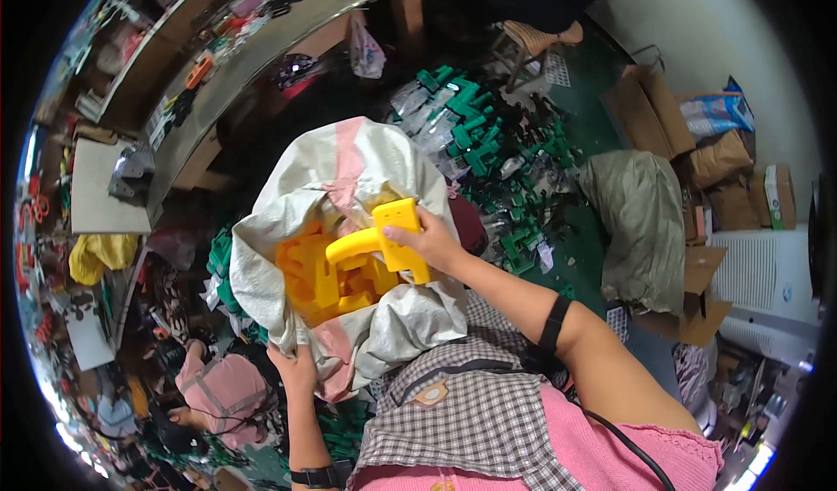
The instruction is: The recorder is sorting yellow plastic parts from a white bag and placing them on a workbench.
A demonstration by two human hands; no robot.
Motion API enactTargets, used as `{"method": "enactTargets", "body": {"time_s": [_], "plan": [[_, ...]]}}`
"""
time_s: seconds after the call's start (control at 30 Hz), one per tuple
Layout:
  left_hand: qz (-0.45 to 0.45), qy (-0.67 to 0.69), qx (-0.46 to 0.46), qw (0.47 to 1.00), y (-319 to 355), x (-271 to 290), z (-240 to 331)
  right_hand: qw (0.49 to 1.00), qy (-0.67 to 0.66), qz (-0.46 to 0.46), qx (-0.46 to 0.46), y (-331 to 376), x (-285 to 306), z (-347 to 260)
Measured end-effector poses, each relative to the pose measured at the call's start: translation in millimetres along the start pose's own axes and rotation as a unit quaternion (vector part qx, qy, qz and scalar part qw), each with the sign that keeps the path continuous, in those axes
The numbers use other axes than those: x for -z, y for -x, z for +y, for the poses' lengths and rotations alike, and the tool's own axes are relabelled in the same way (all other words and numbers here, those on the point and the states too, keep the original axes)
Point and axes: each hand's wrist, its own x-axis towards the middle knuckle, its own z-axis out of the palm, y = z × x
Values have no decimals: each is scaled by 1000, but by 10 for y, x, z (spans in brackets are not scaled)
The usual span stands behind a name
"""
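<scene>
Checked apron [462,421] cloth is nearest to the camera, and just beyond it sits the white sack [401,155], whose near-left rim the left hand [295,369] holds with its fingers closed on the cloth, probably so that the mouth is kept open. Over the right side of the sack's mouth, the right hand [433,240] holds a yellow plastic part [398,216], its thumb lying on the flat face (the other fingers are mostly hidden behind), while the part's curved arm points leftward above yellow pieces [301,269] inside the sack.
</scene>
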Motion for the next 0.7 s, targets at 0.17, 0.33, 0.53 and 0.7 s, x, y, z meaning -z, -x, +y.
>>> {"method": "enactTargets", "body": {"time_s": [0.17,0.33,0.53,0.7], "plan": [[-42,50,70,995,-46,-31,160,1000,-25,1,-17,31,64,-42],[0,97,53,994,-94,-192,384,998,-47,-4,-41,-1,131,-36],[35,163,18,986,-238,-146,201,996,-73,-12,-51,14,182,-167],[92,320,48,942,-361,297,109,985,-148,-20,-85,35,219,-238]]}}
